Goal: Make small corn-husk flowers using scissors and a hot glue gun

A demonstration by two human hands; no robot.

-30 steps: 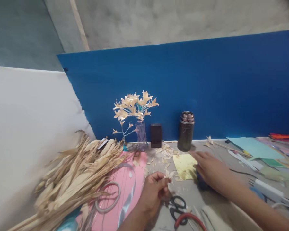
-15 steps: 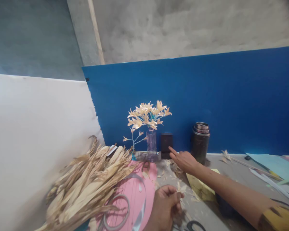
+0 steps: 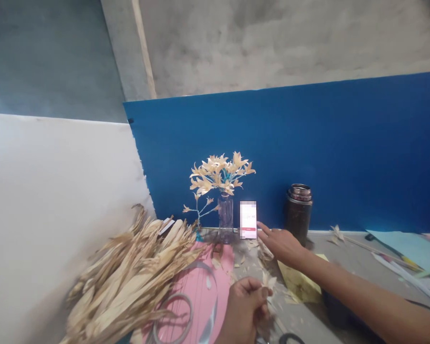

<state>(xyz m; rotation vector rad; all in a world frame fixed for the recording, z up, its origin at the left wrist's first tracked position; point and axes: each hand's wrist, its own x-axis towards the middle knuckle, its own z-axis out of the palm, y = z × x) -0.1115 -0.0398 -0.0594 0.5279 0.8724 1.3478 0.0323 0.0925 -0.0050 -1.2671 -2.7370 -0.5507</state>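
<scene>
A phone (image 3: pixel 249 220) stands upright against the blue board, its screen lit white with a red bar. My right hand (image 3: pixel 281 244) reaches from the right, index finger stretched out beside the phone's right edge, holding nothing. Lower down, my left hand (image 3: pixel 245 306) pinches a small pale corn husk flower (image 3: pixel 268 282) between thumb and fingers; its lower part is hidden by the hand. Left of the phone, a clear purplish glass vase (image 3: pixel 225 217) bears a bunch of cream husk flowers (image 3: pixel 220 172).
Dried corn husks (image 3: pixel 129 277) are heaped at the left, partly over a pink sheet (image 3: pixel 200 277) with a roll of ribbon (image 3: pixel 174 320). A dark flask (image 3: pixel 298 215), a yellow paper (image 3: pixel 301 282) and black scissor handles (image 3: pixel 290 338) lie or stand nearer the right. Husk scraps litter the table.
The phone's screen has gone from dark to lit. My right hand has drawn back slightly to the right and down, off the screen. My left hand keeps its pinch.
</scene>
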